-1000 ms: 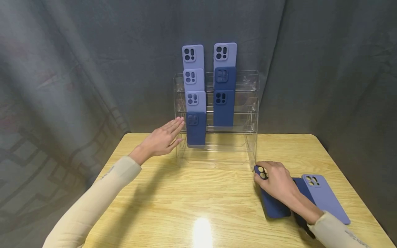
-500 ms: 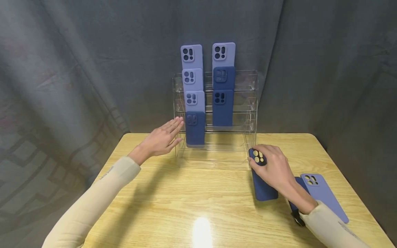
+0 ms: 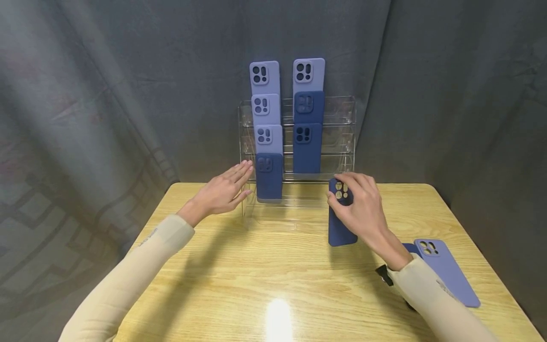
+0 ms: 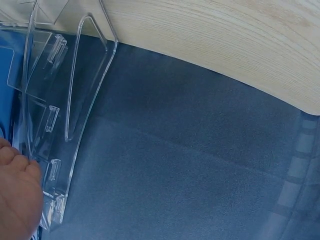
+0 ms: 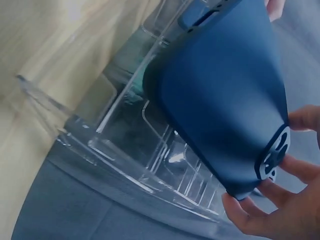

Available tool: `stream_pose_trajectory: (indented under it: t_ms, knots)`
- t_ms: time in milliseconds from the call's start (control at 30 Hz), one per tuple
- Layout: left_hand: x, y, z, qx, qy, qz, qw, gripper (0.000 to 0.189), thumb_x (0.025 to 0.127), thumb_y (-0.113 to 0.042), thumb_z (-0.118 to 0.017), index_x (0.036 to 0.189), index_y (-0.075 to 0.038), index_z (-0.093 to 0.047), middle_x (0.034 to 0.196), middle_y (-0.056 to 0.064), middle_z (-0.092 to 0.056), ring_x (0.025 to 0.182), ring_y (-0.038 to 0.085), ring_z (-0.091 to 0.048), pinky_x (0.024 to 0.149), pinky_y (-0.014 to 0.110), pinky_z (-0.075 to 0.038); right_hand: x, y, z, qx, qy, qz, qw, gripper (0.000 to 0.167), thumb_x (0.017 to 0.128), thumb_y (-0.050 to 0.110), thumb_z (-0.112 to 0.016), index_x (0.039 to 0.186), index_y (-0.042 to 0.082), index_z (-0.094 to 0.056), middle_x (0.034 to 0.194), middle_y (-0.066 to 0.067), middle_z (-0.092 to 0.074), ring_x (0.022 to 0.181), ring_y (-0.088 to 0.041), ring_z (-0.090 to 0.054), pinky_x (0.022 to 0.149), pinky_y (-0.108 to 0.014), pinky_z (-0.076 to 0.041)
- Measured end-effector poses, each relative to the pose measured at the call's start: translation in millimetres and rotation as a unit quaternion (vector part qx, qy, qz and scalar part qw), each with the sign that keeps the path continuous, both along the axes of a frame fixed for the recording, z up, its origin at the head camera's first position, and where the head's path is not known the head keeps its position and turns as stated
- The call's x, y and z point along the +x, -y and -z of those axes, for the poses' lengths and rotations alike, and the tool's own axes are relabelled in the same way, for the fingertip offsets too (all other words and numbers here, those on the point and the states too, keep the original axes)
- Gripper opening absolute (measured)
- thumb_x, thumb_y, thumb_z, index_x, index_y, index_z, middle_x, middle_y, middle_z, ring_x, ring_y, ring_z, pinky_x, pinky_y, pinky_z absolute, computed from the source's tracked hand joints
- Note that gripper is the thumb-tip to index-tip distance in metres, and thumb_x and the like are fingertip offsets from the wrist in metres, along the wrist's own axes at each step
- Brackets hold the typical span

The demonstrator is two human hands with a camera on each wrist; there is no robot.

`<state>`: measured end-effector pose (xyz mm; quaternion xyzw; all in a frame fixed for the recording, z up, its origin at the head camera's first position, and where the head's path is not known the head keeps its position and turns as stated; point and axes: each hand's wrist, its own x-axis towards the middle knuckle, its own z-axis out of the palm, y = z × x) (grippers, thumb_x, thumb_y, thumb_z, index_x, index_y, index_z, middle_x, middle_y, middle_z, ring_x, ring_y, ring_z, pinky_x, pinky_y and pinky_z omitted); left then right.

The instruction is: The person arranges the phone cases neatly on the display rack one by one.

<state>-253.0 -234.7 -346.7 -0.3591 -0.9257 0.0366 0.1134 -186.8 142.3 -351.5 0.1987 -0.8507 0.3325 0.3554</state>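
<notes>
My right hand pinches a dark blue phone case at its camera-hole end, thumb and fingers on opposite edges. The case hangs nearly upright before the lower right part of a clear tiered rack. In the right wrist view, the case overlaps the rack's shelves. With fingers extended, my left hand stays at the rack's left side, near the lowest case, a dark blue one. Above that one stand several lilac cases. The right column has one lilac case over two dark blue ones.
On the table at right lies a lilac phone case, with a dark blue case beside it, partly hidden under my right sleeve. A grey curtain hangs behind the rack.
My right hand has lifted the dark blue case off the table at right and carried it up and leftward to the rack's front. The left hand has stayed in place.
</notes>
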Motion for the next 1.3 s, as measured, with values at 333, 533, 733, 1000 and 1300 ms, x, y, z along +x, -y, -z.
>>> stream_pose_trajectory:
  t_ms: [333,533,733,1000,1300]
  knots:
    - [-0.3,-0.6,0.8,-0.006,-0.005,0.0,1.0,0.069,0.112,-0.04,-0.038,0.164,0.003,-0.024,0.173,0.024,-0.024,0.164,0.037,-0.022,0.134,0.046,-0.023,-25.9,20.3,-10.8,-0.016,-0.049,0.007,0.9986,0.042,0.09,0.021,-0.079,0.124,-0.002,-0.073,0.127,-0.027,-0.067,0.124,-0.05,-0.055,0.106,-0.064,-0.045]
    - [-0.4,-0.5,1.6,-0.006,-0.012,-0.002,0.9999,0.07,0.112,-0.04,-0.04,0.164,0.003,-0.024,0.174,0.022,-0.021,0.164,0.036,-0.02,0.135,0.046,-0.022,-46.9,34.6,-11.9,-0.013,-0.06,0.025,0.9978,0.041,0.093,0.022,-0.076,0.126,-0.002,-0.072,0.131,-0.028,-0.066,0.127,-0.049,-0.053,0.109,-0.063,-0.045]
    - [0.8,-0.8,0.2,-0.002,-0.007,-0.002,1.0,0.069,0.113,-0.04,-0.039,0.164,0.004,-0.025,0.174,0.022,-0.02,0.164,0.036,-0.02,0.135,0.045,-0.022,-60.3,52.7,-17.8,-0.014,-0.073,0.027,0.9969,0.042,0.094,0.023,-0.075,0.128,-0.002,-0.071,0.132,-0.028,-0.064,0.128,-0.05,-0.051,0.112,-0.063,-0.043]
    - [0.3,1.0,1.0,0.001,-0.015,-0.001,0.9999,0.068,0.112,-0.039,-0.041,0.163,0.005,-0.029,0.173,0.024,-0.022,0.164,0.037,-0.022,0.134,0.047,-0.025,-79.2,77.9,-20.7,-0.01,-0.096,0.02,0.9952,0.04,0.096,0.021,-0.073,0.128,-0.003,-0.07,0.132,-0.029,-0.063,0.128,-0.05,-0.049,0.111,-0.061,-0.043]
    - [1.1,0.1,2.5,-0.002,-0.007,-0.003,1.0,0.07,0.112,-0.04,-0.039,0.164,0.004,-0.024,0.174,0.023,-0.021,0.164,0.036,-0.02,0.135,0.045,-0.021,-94.1,93.9,-4.0,0.027,-0.161,0.079,0.9834,0.037,0.091,0.017,-0.078,0.121,-0.002,-0.072,0.125,-0.028,-0.068,0.123,-0.051,-0.055,0.112,-0.06,-0.045]
